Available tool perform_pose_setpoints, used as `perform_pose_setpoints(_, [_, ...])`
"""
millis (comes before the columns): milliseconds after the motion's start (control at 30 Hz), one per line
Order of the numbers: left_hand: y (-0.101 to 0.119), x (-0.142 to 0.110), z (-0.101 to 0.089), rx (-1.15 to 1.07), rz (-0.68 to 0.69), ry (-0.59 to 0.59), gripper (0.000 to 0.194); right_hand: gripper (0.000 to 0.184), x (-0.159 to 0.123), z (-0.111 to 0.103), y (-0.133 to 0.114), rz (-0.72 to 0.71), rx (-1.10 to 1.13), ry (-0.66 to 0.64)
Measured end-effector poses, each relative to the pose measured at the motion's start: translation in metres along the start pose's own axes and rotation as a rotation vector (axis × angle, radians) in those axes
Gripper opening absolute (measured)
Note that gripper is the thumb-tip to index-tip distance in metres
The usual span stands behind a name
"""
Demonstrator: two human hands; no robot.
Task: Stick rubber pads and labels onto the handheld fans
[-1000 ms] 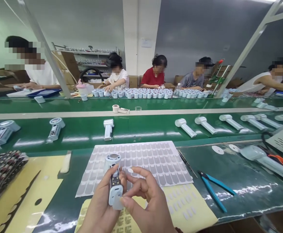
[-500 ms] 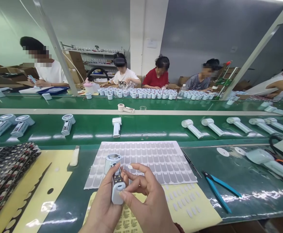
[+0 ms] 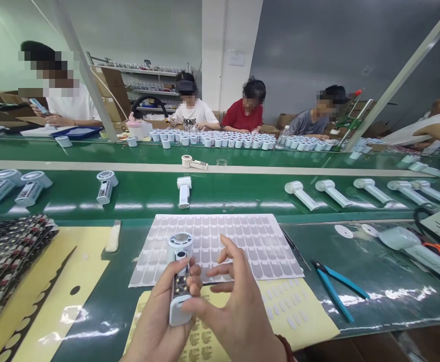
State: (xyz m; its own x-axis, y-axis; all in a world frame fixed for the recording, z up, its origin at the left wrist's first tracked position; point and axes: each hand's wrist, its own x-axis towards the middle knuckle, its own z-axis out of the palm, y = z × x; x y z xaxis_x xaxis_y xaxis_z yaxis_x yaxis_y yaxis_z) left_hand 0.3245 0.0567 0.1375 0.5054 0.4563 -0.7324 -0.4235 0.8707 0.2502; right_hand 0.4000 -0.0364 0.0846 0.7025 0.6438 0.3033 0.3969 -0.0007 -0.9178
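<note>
My left hand (image 3: pixel 161 314) is closed round a light-blue handheld fan (image 3: pixel 180 241), its round head pointing away from me. On the upper face of its handle a dark circuit board shows. The thumb of my right hand (image 3: pixel 238 301) reaches the pale near end of the handle, seemingly touching it, while the other fingers are spread apart. Under both hands lie a sheet of grey die-cut stickers (image 3: pixel 242 246) and a yellow backing sheet (image 3: pixel 310 311) with small pale oval stickers.
Blue-handled nippers (image 3: pixel 338 291) and tweezers (image 3: pixel 295 247) lie to the right, near another fan (image 3: pixel 419 254). Stacked dark circuit strips (image 3: pixel 9 261) stand at left. Several fans lie along the green conveyor (image 3: pixel 235 191). Co-workers sit beyond, behind rows of pale-blue cups (image 3: pixel 216 141).
My right hand's fingers have opened away from the handle end and spread, with the thumb staying near it. The left hand keeps the fan, tilted slightly differently. The camera view has shifted a little.
</note>
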Motion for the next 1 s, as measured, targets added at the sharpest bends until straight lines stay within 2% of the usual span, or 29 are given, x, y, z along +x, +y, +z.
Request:
perform_pose_setpoints(100, [0.007,0.006,-0.018,0.178,0.104,-0.038,0.010,0.041,0.002,-0.010,0.007,0.197,0.106,-0.083])
perform_pose_setpoints(200, [0.010,0.018,-0.044,0.408,0.276,-0.053,0.015,0.016,0.001,-0.015,0.019,0.231,0.016,-0.222])
perform_pose_setpoints(300, [0.008,0.032,-0.066,0.502,0.322,-0.121,0.020,0.011,-0.002,-0.010,0.031,0.217,-0.075,-0.295])
perform_pose_setpoints(400, [0.003,0.039,-0.076,0.588,0.324,-0.083,0.033,0.014,-0.005,-0.002,0.042,0.173,-0.182,-0.291])
perform_pose_setpoints(500, [-0.001,0.038,-0.077,0.636,0.349,-0.060,0.040,0.018,-0.006,0.001,0.049,0.081,-0.246,-0.296])
perform_pose_setpoints(633, [-0.001,0.036,-0.073,0.641,0.366,-0.048,0.037,0.015,-0.001,-0.008,0.046,0.145,-0.041,-0.324])
perform_pose_setpoints(800, [0.000,0.029,-0.062,0.677,0.311,-0.035,0.045,0.009,0.006,-0.022,0.021,0.206,0.164,-0.300])
perform_pose_setpoints(900, [0.000,0.026,-0.050,0.650,0.300,-0.082,0.057,0.010,0.010,-0.024,0.002,0.217,0.277,-0.325])
perform_pose_setpoints(1000, [-0.001,0.029,-0.037,0.575,0.308,-0.040,0.056,0.007,0.013,-0.021,-0.012,0.229,0.328,-0.361])
